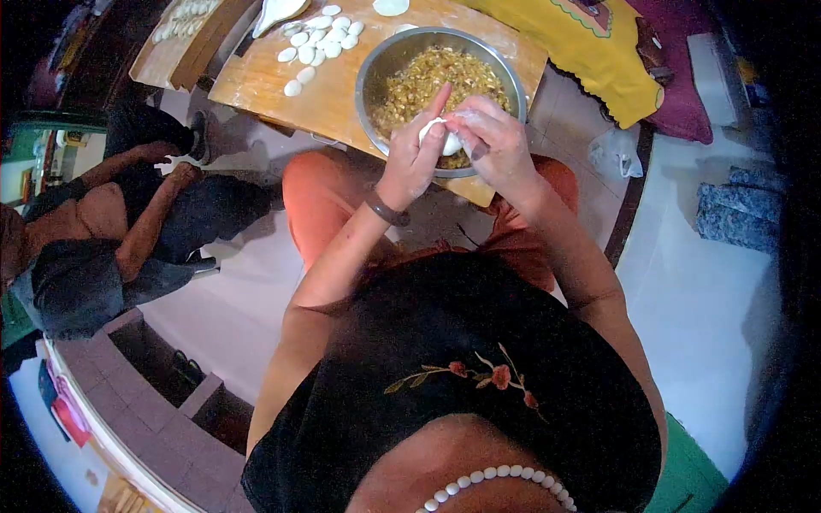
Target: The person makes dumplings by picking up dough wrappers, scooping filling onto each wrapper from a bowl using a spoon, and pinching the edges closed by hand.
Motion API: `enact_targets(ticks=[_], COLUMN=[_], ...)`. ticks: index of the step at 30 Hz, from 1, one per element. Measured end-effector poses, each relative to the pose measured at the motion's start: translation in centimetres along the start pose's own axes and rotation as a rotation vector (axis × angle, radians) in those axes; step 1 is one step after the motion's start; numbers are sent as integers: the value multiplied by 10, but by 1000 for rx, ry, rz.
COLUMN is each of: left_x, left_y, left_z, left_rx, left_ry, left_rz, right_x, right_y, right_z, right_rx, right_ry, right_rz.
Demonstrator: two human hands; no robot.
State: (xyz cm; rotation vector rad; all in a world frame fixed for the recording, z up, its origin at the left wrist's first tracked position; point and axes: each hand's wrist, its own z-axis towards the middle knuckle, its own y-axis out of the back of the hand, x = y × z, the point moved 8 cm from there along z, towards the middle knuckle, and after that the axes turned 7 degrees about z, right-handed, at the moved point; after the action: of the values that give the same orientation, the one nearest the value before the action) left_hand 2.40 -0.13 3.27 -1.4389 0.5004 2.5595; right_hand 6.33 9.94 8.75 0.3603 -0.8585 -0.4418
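Over the near edge of a steel bowl [366, 96] of chopped yellowish filling [440, 73], both hands hold one piece of white dough [451, 144]. My left hand [412, 154] cups it from the left, with the thumb against it and one finger pointing up. My right hand [494, 141] pinches the dough's edge from the right, fingers bent together. A bracelet is on my left wrist. Left of the bowl, several small white dough pieces [318, 38] lie on the wooden table [248, 81]. A flat dough round [391, 7] is at the table's far side.
A wooden tray [184, 51] with rows of white pieces stands at the upper left. Another person [103, 214] sits at the left. Yellow cloth [599, 64] lies at the upper right, near a plastic bag [616, 152] on the floor.
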Motion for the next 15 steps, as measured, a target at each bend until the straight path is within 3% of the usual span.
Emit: enact_targets(ticks=[4, 8, 11, 15], left_x=[15, 34, 38, 30], left_y=[-10, -18, -15, -15], left_z=[-6, -10, -8, -1], left_rx=[155, 128, 69, 14], left_ry=[255, 439, 573, 653], left_rz=[-182, -336, -473, -645], right_x=[-15, -28, -41, -56], right_y=[-2, 4, 17, 7], right_z=[0, -1, 3, 2], right_rx=[57, -26, -222, -137], right_ry=[-154, -268, -222, -480], right_rz=[41, 119, 128, 286])
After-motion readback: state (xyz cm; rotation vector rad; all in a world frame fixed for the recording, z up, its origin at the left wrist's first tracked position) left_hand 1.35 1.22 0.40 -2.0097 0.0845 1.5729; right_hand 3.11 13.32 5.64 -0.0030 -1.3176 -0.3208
